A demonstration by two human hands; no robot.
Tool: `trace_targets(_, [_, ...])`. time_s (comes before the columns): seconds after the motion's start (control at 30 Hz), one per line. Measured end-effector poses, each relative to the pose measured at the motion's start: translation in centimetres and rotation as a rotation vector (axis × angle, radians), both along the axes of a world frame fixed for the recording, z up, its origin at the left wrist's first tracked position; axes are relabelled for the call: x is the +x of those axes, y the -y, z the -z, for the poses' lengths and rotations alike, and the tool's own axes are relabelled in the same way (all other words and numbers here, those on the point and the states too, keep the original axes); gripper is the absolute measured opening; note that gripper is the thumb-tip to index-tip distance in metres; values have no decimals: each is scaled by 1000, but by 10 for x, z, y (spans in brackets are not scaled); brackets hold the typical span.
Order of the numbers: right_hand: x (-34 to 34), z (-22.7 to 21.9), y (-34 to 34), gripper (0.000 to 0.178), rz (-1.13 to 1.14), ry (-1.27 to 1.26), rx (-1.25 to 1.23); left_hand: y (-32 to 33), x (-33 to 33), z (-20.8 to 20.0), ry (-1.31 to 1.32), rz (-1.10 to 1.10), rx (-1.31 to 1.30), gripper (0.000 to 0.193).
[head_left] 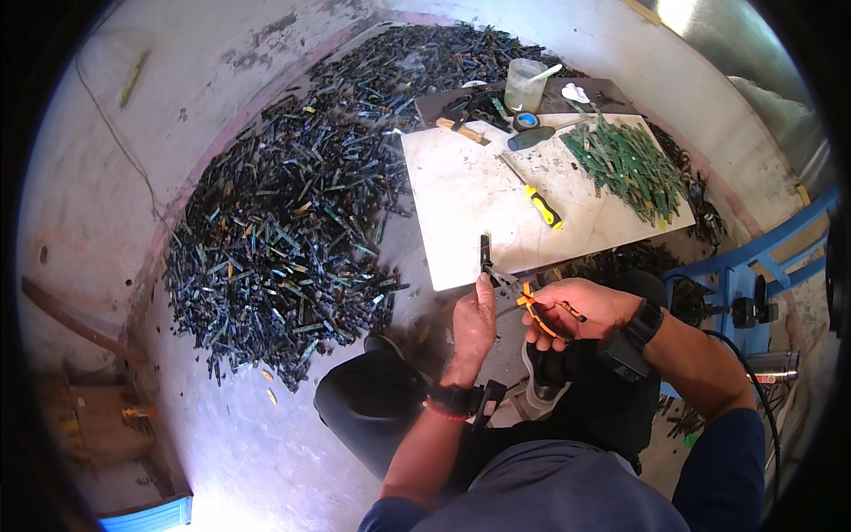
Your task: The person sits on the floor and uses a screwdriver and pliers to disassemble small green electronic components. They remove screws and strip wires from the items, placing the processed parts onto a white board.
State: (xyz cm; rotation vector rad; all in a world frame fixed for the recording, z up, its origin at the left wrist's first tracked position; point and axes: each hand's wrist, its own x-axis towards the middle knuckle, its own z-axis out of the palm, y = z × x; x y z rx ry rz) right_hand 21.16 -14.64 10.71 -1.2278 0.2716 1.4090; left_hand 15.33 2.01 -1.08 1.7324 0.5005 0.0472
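Observation:
My left hand (474, 324) grips a short, narrow black strip (485, 250) upright between thumb and fingers, at the near edge of a white board (456, 213). Closed around the orange-and-black handles of a pair of pliers (535, 312) is my right hand (592, 306). The pliers' jaws point toward the strip beside my left thumb; whether they bite on it I cannot tell. On the board, a yellow-and-black screwdriver (542, 207) lies beyond my hands. A heap of narrow green strips (625, 164) covers the board's right side.
A big pile of dark strips (284, 239) spreads over the floor to the left and back. At the board's far side are a plastic cup (523, 87), a tape roll (526, 121) and a dark-handled screwdriver (532, 138). A blue chair (753, 253) stands at right.

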Motion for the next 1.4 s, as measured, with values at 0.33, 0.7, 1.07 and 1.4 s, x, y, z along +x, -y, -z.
trace_targets(0.33, [-10, -3, -7, 34, -249, 475, -199, 2, -1, 8, -21, 4, -232, 67])
trace_targets(0.7, [-31, 3, -9, 25, -736, 1794, -758, -1, -2, -11, -59, 2, -328, 63])
trace_targets(1.07, [-8, 17, 8, 18, -910, 2313, -921, -8, -5, -32, -168, 90, -682, 59])
trace_targets(1.4, [-17, 3, 4, 19, -521, 1299, -301, -32, -16, -33, -139, 63, -977, 57])
